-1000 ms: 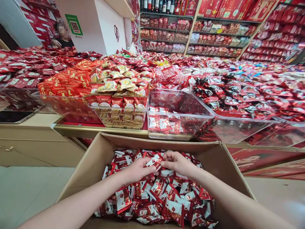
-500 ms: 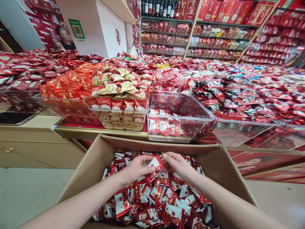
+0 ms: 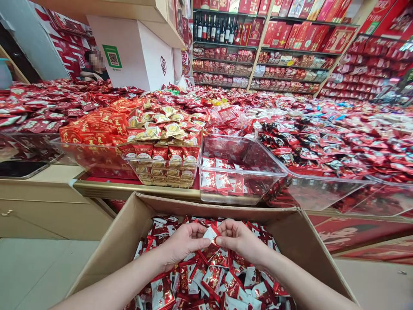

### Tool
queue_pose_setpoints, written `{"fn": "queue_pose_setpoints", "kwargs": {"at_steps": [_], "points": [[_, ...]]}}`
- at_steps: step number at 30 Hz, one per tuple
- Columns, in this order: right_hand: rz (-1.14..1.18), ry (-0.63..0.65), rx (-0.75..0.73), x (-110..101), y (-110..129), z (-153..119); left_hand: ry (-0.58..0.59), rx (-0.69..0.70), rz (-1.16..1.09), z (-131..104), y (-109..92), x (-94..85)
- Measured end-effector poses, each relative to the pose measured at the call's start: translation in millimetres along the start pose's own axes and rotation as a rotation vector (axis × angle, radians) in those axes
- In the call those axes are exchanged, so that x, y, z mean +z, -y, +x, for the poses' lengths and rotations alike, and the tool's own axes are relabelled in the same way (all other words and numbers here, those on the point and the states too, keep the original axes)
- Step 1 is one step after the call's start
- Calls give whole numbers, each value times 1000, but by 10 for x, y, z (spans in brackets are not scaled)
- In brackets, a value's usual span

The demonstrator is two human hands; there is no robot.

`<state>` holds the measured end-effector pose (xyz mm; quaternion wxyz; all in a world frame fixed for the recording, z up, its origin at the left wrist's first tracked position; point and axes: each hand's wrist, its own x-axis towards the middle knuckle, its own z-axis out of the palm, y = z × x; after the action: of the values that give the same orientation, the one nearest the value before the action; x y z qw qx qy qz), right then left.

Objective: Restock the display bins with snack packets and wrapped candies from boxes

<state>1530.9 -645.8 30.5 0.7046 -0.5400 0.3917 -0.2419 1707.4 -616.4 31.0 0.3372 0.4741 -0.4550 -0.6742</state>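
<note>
Nearest me, loose packets [image 3: 213, 277] in red and white lie heaped every which way in a cardboard box [image 3: 108, 252] whose near edge is outside my view. Above the heap, between the box's left and right walls and short of its far edge, I hold one packet [image 3: 211, 234] in the same colours. My left hand [image 3: 182, 245] pinches its left side between thumb and fingers; my right hand [image 3: 240, 241] pinches the right side likewise, the thumbs close together. It is small and partly covered, so I can't fairly say how the fingertips behind it sit.

I'd judge the step in hand to be handling this single packet two-handed. The next move, as I see it, calls for one hand to keep its pinch while the other eases off, without tugging the wrapper.

Just past the box's far edge, a clear tray [image 3: 264, 173] stands at the front edge of the counter [image 3: 135, 190], small white-and-red packets [image 3: 222, 181] lying toward the tray's front left corner. Left of it are stacked durian packets [image 3: 161, 155]; right of it, a heap of black-and-red packets [image 3: 290, 146]. Farthest off, shelves carry bottles [image 3: 214, 30], and a person [image 3: 102, 75] is at the left.
</note>
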Motion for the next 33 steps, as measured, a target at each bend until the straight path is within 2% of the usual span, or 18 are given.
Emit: {"fn": "queue_pose_setpoints", "kwargs": {"at_steps": [8,13,20,22,25,26,28,30,33], "points": [[-29,16,51,45,-89,-3,102,19,67,4,130,11],[-73,-69,121,49,-131,21,30,26,137,21,151,12],[-171,-81,7,1,-128,57,90,7,224,-3,69,17],[-284,-113,-57,3,-75,32,60,-6,209,-8,33,18],[-630,-254,-267,51,48,-71,-62,-97,124,-2,26,29],[-740,-256,-342,82,86,-114,-108,-141,85,0,36,34],[-895,-161,-437,159,136,-193,-168,-204,9,-9,52,45],[-1030,-63,-470,236,149,-241,-169,-242,-47,-49,31,55],[-1270,-70,-506,292,167,-279,-46,-251,-135,-158,-100,68]]}}
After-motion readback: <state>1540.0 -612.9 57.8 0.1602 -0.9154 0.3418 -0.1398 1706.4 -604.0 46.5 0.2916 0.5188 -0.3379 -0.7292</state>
